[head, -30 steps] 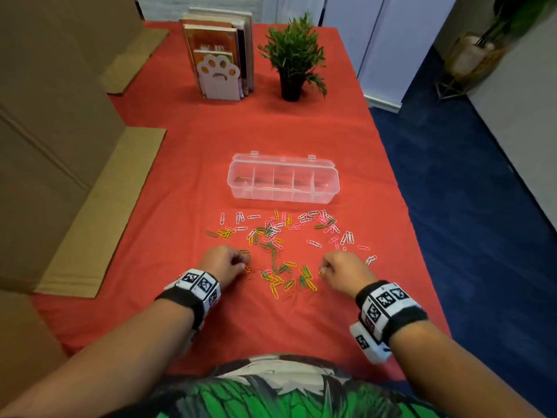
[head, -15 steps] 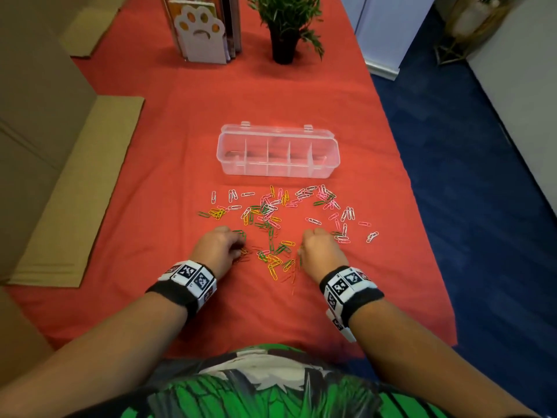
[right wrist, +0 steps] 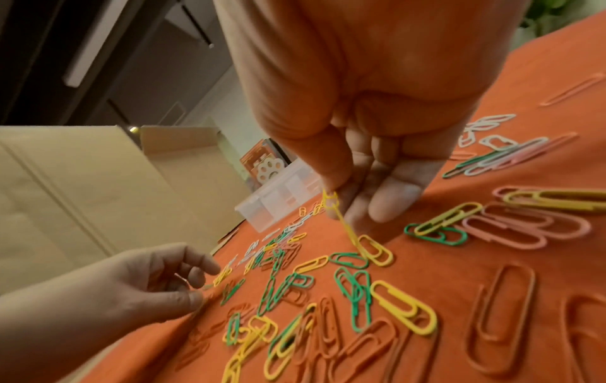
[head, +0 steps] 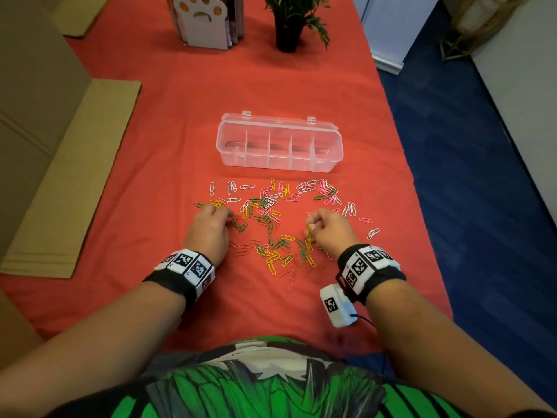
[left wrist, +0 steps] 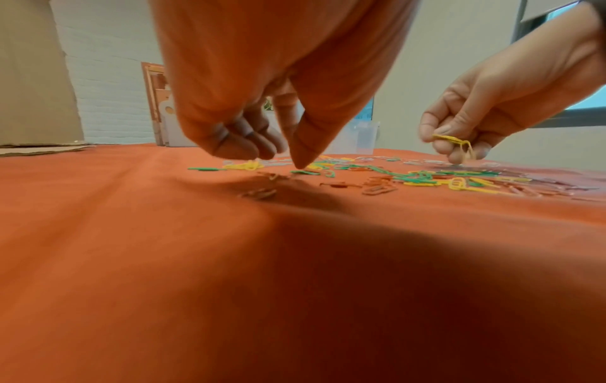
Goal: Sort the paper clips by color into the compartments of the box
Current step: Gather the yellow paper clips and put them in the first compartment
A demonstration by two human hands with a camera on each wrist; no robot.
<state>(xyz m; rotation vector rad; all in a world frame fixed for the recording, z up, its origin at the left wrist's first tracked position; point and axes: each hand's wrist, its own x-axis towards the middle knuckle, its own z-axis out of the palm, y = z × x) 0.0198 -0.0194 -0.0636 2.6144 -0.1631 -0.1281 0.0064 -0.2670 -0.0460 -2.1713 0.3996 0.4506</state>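
Note:
A clear compartment box point(head: 280, 159) stands with its lid back, its compartments bare. Coloured paper clips point(head: 271, 212) in yellow, green, pink, white and orange lie scattered on the red cloth in front of it. My right hand point(head: 310, 226) is raised just above the pile and pinches yellow paper clips point(right wrist: 330, 199) between thumb and fingers; one linked clip dangles below point(left wrist: 467, 150). My left hand point(head: 224, 217) hovers low over the pile's left side. Its fingers point(left wrist: 242, 147) are loosely curled with nothing in them, and the thumb tip points down beside a green clip point(left wrist: 305, 172).
Flattened cardboard point(head: 69, 176) lies along the left of the table. A paw-shaped book stand point(head: 205, 22) and a potted plant point(head: 286, 34) stand at the far end. The table's right edge point(head: 416, 188) drops to a blue floor.
My right hand has lifted off the cloth with yellow clips pinched in it. My left hand has moved forward to the pile's left side. The head view has tilted down and closer.

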